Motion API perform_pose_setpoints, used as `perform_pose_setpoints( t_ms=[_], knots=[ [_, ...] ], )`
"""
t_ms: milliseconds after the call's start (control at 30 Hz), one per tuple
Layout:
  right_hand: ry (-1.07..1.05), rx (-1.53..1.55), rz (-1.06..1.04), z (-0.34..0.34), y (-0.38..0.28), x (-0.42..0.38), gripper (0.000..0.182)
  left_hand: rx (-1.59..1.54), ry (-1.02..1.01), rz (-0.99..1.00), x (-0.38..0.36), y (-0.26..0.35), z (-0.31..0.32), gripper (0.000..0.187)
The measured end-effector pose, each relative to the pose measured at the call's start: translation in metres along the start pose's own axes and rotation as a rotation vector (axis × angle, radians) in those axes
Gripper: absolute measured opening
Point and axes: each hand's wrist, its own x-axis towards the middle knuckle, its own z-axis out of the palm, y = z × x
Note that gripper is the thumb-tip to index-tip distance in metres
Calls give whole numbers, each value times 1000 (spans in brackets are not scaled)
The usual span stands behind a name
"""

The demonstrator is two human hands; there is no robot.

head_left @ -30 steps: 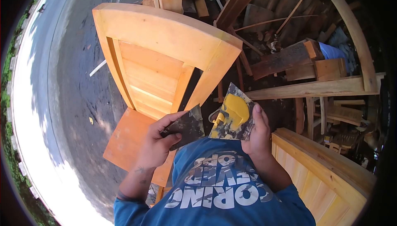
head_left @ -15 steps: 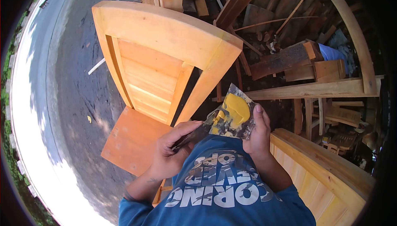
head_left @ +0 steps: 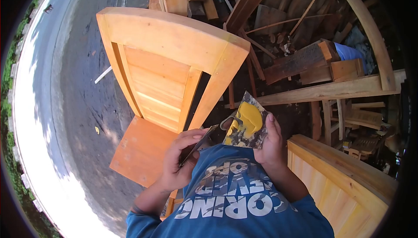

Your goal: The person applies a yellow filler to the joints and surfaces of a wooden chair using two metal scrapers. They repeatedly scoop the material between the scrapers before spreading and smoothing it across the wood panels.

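Observation:
My left hand (head_left: 182,155) grips a thin, dark flat scraper (head_left: 198,144) between thumb and fingers, its blade turned nearly edge-on to me. In my right hand (head_left: 271,138) is a small square board (head_left: 238,138), stained and crusted, pinched at its right side with the thumb along the edge. A thick smear of yellow putty (head_left: 250,118) covers much of the board's upper face. The scraper's tip is a little left of the board, with a gap between them. Both hands are in front of my blue shirt (head_left: 217,168).
A panelled wooden door (head_left: 174,33) stands just ahead, beside an orange-brown board (head_left: 141,151). Another wooden panel (head_left: 339,175) is at the right. Timber offcuts and a long beam (head_left: 322,93) fill the upper right. A road (head_left: 43,107) runs along the left.
My left hand has drawn the scraper away from the board's left edge and turned its blade more edge-on. The putty board stays in my right hand, slightly lower.

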Motion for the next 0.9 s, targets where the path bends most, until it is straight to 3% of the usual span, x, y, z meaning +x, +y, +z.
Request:
perform_pose_setpoints(
  t_ms=[67,167,300,333,433,533,633,767,900],
  knots=[
    [10,-8,-13,-4,7,0,39,-151,23,39,-5,3,8,41],
    [16,-13,-45,-1,9,-3,42,-132,5,185,-4,6,20,40],
    [34,-48,-84,7,6,-9,41,204,-116,323,-4,-1,22,57],
    [33,-66,-97,9,6,-10,41,235,-124,325,-5,-4,22,65],
    [20,-57,-90,8,8,-10,41,334,-103,353,-5,-20,22,66],
    [14,-32,-52,14,2,-14,30,582,-210,205,-3,-32,4,65],
    [16,-12,-70,10,4,-13,30,317,-27,121,-4,-18,-4,62],
    [62,-19,-90,4,10,-10,32,133,-44,365,-8,5,12,60],
    [35,-47,-133,-6,16,-8,36,398,-127,271,-8,-19,14,64]
  ],
)
